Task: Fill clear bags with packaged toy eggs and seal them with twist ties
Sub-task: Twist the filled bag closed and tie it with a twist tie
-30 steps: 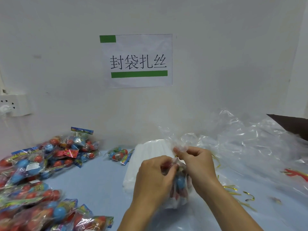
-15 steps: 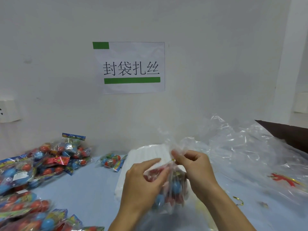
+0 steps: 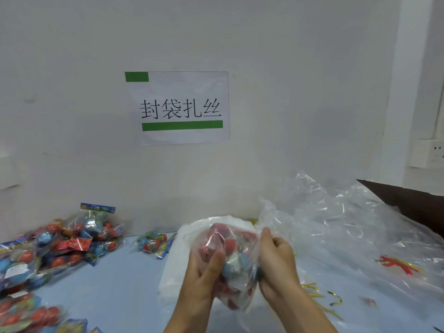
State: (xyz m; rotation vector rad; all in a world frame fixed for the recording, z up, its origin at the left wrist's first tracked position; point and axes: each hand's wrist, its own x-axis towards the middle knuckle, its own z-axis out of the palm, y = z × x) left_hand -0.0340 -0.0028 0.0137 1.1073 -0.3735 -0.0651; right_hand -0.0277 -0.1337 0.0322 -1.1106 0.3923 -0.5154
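Note:
A clear bag (image 3: 230, 258) filled with red and blue packaged toy eggs is lifted above the table, turned on its side. My left hand (image 3: 201, 275) grips its left side with the thumb pressed into the plastic. My right hand (image 3: 276, 263) grips the gathered neck on its right side. Gold twist ties (image 3: 322, 294) lie scattered on the table to the right. A stack of flat clear bags (image 3: 173, 267) lies under the held bag.
Piles of packaged toy eggs (image 3: 55, 246) cover the left of the blue table, with one lone packet (image 3: 155, 242) near the wall. A large crumpled plastic sheet (image 3: 348, 231) spreads on the right. A paper sign (image 3: 177, 108) hangs on the wall.
The bag has been raised and tipped sideways between both hands. My right hand moved from pinching the top of the neck down to the bag's right side.

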